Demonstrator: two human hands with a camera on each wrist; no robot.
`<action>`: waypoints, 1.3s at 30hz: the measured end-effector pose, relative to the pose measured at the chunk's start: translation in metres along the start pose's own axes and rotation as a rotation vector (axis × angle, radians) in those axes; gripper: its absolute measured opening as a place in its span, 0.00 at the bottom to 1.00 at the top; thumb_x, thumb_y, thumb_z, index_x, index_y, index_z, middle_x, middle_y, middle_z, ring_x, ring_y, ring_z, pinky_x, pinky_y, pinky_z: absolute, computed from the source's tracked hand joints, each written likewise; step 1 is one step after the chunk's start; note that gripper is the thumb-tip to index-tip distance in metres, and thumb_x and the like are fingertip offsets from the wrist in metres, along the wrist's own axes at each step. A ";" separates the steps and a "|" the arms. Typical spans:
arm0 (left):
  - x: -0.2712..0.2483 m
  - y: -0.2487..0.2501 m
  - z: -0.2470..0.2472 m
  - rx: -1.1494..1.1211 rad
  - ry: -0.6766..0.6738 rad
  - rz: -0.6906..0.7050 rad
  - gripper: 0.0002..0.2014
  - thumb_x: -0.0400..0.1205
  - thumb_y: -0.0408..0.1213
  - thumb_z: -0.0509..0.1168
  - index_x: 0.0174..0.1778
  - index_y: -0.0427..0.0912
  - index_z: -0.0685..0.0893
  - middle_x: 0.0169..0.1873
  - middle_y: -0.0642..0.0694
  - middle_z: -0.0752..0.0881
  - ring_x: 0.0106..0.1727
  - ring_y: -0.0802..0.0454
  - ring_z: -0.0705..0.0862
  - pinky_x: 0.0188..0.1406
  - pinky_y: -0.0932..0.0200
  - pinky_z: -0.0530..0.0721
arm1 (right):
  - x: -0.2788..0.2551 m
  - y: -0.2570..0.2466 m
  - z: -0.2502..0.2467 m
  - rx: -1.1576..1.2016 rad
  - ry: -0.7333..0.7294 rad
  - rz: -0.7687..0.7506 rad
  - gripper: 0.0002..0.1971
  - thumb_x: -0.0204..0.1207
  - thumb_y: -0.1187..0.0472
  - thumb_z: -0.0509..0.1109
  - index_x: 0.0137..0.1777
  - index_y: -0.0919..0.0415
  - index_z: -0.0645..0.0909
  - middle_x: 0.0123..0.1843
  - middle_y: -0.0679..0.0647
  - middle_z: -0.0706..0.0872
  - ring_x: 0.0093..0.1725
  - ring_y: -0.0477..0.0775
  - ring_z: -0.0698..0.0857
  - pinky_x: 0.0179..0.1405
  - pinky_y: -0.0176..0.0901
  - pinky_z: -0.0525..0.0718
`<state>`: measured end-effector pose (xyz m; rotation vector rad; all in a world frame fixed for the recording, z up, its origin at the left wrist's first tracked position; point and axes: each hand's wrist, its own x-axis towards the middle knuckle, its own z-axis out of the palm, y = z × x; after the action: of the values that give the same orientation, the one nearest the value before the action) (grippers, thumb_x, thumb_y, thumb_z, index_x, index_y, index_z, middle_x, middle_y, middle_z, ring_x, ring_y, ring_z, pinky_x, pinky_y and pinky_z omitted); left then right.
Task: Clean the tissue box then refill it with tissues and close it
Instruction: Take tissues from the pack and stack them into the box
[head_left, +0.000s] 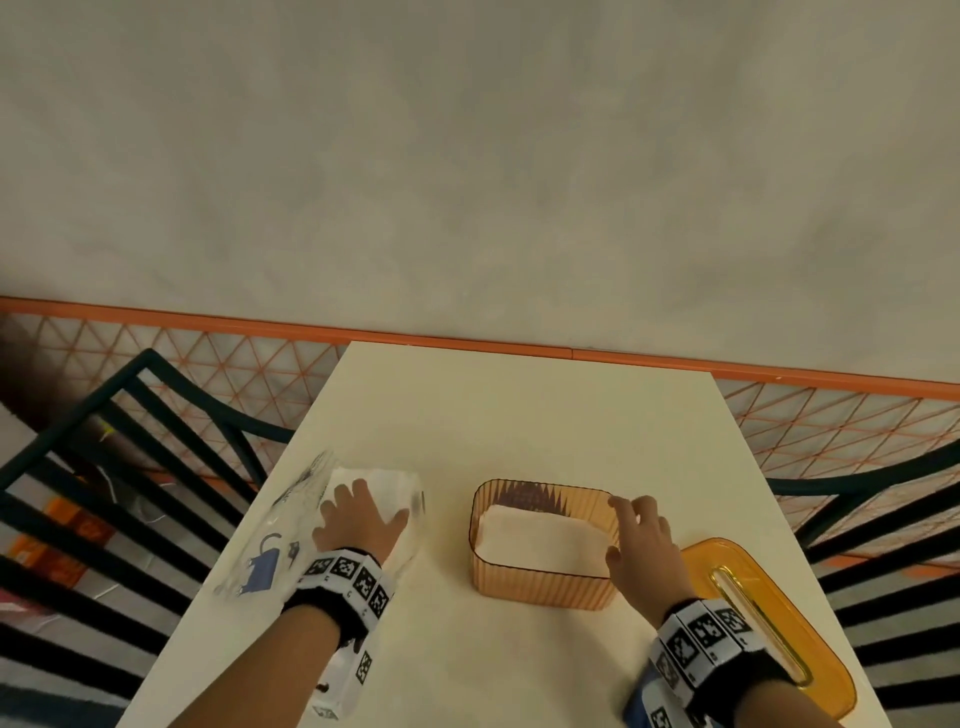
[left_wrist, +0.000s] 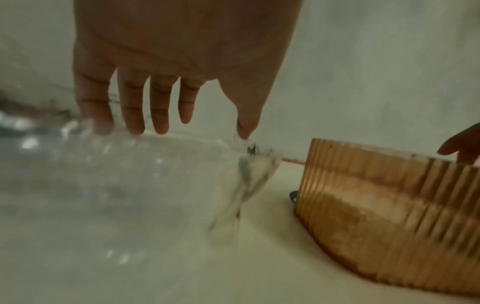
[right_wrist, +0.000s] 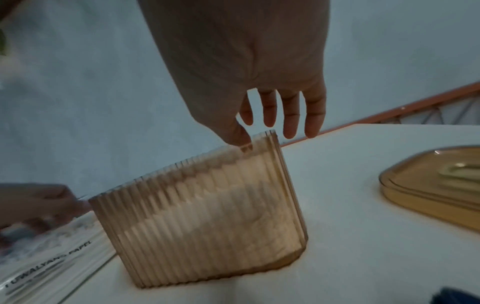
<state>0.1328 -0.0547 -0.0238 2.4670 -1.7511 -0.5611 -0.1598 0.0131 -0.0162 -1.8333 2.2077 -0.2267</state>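
Observation:
A ribbed amber tissue box stands open in the middle of the cream table, with a flat stack of white tissues inside. Its amber lid with a slot lies to the right of it. On the left is a tissue pack in a clear printed wrapper. My left hand lies flat on that pack, fingers straight. At the box's right rim is my right hand: the thumb touches the rim of the box while the fingers spread loosely outside the wall.
The table reaches back to a grey wall with an orange strip. Dark metal chairs flank it on both sides. A dark blue object lies under my right wrist at the front edge.

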 end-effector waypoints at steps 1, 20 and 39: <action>0.002 -0.002 0.006 0.031 -0.017 -0.011 0.34 0.78 0.58 0.62 0.74 0.42 0.62 0.73 0.42 0.65 0.74 0.41 0.65 0.66 0.44 0.74 | 0.001 0.001 0.004 0.035 -0.015 0.031 0.30 0.77 0.64 0.64 0.77 0.56 0.58 0.72 0.59 0.65 0.62 0.58 0.78 0.58 0.47 0.84; 0.006 0.001 0.021 0.207 0.067 0.017 0.19 0.83 0.33 0.57 0.70 0.38 0.65 0.69 0.41 0.69 0.68 0.46 0.74 0.60 0.55 0.81 | 0.009 0.000 0.006 0.139 -0.126 0.108 0.40 0.75 0.68 0.67 0.81 0.56 0.47 0.70 0.61 0.68 0.53 0.59 0.85 0.47 0.41 0.85; -0.072 0.050 -0.100 -0.275 0.360 0.510 0.09 0.84 0.34 0.56 0.57 0.35 0.75 0.49 0.40 0.80 0.46 0.43 0.81 0.40 0.55 0.76 | -0.002 -0.063 -0.062 1.157 -0.289 0.068 0.20 0.84 0.49 0.54 0.72 0.54 0.61 0.43 0.59 0.89 0.42 0.61 0.89 0.48 0.54 0.86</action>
<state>0.1004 -0.0216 0.1006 1.7138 -1.8894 -0.2639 -0.1187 -0.0003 0.0613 -1.0309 1.3879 -0.9161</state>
